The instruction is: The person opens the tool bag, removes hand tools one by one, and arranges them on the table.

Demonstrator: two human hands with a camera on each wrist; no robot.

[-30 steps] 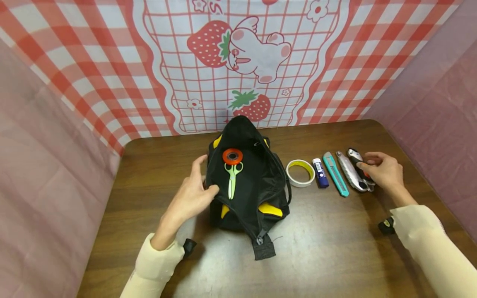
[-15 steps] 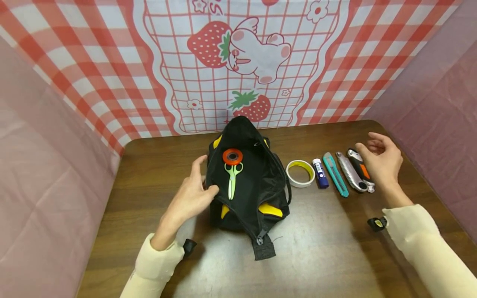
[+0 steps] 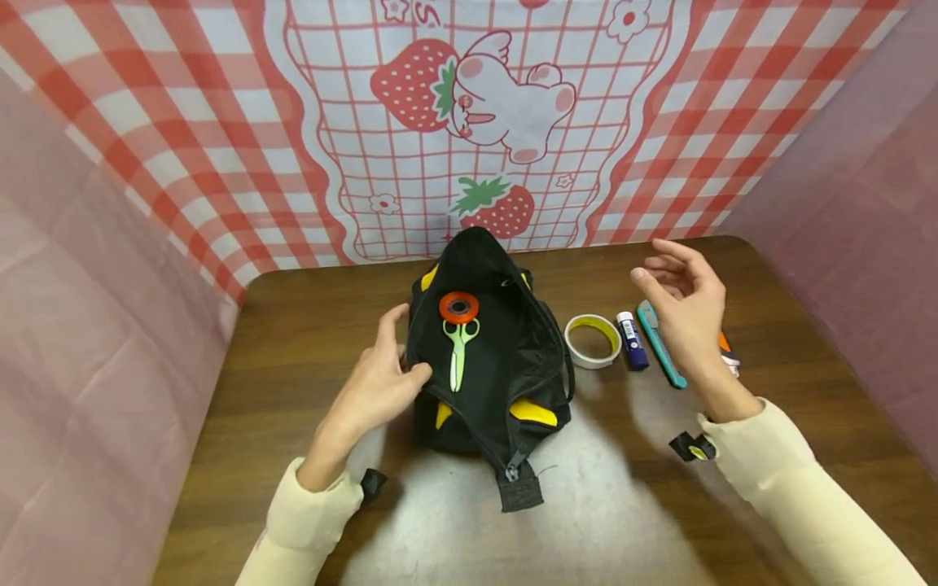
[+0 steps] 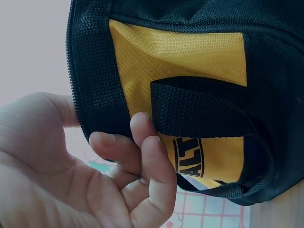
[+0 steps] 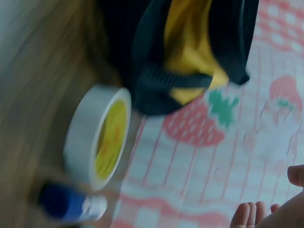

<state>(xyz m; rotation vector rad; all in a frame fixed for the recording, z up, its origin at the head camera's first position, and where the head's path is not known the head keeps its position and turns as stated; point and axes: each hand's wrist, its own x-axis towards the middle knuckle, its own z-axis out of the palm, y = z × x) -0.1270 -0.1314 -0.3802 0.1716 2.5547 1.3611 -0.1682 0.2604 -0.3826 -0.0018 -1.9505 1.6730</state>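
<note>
My left hand [image 3: 379,382] holds the left edge of an open black and yellow tool bag [image 3: 538,411]. In the left wrist view its thumb passes behind the zippered rim [image 4: 78,71], while its fingers lie by the yellow panel and strap loop. Green-handled scissors [image 3: 458,358] and an orange ring with a dark centre [image 3: 458,308] lie within the bag's mouth. My right hand [image 3: 689,317] holds nothing, fingers loosely bent, above the row of tools. Below it are a teal box cutter [image 3: 659,346] and an orange and black folding tool [image 3: 727,352], mostly hidden; a silver-handled tool is covered.
To the bag's right stand a white tape roll [image 3: 592,342] with a yellow core and a dark blue glue stick [image 3: 632,342]. A strawberry-patterned cloth [image 3: 352,220] rises behind the wooden table [image 3: 308,309], and pink cloth hangs at both sides.
My right hand has left the orange and black folding tool, lifted away with nothing in it, and moved left over the silver tool. The left hand has stayed at the bag's edge.
</note>
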